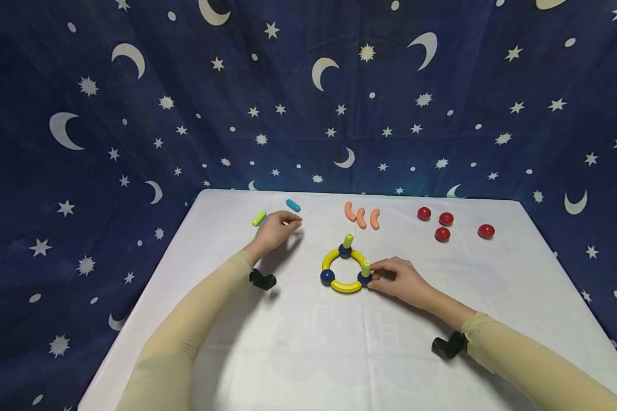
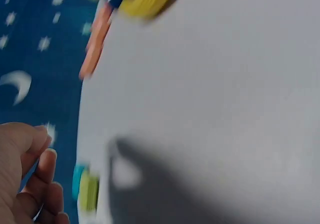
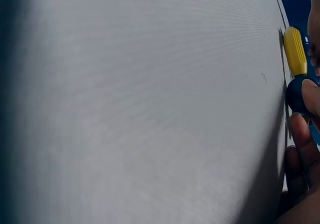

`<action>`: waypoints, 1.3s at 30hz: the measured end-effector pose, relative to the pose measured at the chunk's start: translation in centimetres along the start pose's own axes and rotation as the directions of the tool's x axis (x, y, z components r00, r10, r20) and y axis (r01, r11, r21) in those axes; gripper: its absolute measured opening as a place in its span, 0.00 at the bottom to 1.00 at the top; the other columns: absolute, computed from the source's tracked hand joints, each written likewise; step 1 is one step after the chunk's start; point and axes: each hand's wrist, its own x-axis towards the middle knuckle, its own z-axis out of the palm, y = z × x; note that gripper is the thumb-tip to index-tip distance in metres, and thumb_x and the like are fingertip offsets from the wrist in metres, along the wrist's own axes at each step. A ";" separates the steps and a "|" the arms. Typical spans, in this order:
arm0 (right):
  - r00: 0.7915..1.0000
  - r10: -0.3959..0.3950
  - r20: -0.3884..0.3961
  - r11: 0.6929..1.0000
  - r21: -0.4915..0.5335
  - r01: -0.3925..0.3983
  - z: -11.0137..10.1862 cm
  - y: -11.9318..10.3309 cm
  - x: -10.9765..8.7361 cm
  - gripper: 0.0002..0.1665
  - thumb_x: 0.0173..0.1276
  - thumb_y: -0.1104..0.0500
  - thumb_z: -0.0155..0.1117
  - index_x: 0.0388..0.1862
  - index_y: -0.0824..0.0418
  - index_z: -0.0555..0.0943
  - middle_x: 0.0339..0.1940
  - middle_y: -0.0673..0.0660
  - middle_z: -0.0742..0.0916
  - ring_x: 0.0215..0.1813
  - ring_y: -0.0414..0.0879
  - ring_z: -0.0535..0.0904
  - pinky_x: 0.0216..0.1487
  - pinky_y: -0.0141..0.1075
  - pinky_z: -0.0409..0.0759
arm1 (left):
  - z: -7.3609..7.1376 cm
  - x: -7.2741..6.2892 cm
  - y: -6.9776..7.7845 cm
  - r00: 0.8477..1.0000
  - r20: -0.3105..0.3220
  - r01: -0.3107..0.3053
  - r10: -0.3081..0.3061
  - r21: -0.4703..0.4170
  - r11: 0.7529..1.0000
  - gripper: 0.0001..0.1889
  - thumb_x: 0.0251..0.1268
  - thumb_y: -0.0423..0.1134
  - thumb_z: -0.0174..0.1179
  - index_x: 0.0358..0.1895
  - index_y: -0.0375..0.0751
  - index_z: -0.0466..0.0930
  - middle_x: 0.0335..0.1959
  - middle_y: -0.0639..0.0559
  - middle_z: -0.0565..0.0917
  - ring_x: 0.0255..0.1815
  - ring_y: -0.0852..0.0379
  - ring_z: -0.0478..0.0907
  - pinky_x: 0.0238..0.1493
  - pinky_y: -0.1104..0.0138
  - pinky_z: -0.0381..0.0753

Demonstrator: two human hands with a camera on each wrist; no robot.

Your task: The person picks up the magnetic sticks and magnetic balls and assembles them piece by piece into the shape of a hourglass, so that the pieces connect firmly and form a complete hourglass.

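On the table lies a ring of curved yellow rods (image 1: 346, 287) joined by dark blue balls (image 1: 327, 277). Two short lime-green rods (image 1: 348, 241) stand upright on two of the balls. At the ring's right side my right hand (image 1: 402, 280) pinches a blue ball (image 3: 297, 95) between thumb and fingers. My left hand (image 1: 276, 231) is raised to the ring's upper left, its fingers loosely bent and nothing visible between them. Close to that hand lie a lime-green rod (image 1: 259, 218) and a light-blue rod (image 1: 293, 205); another green piece is mostly hidden behind the hand.
Three curved orange pieces (image 1: 360, 218) lie behind the ring. Several red balls (image 1: 443, 234) are spread at the back right of the white table (image 1: 308, 354). A dark blue curtain (image 1: 308, 114) with moons and stars hangs along the table's far edge.
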 end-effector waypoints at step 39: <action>1.000 0.005 -0.007 1.000 0.007 -0.005 -0.1 0.2 -0.1 0.23 0.62 0.48 0.79 0.55 0.52 0.87 0.38 0.41 0.85 0.48 0.46 0.75 0.55 0.46 0.68 | -6.3 1.5 -6.6 0.920 -0.124 0.390 -0.372 0.189 0.901 0.18 0.72 0.48 0.60 0.55 0.41 0.85 0.50 0.45 0.86 0.54 0.42 0.78 0.64 0.45 0.62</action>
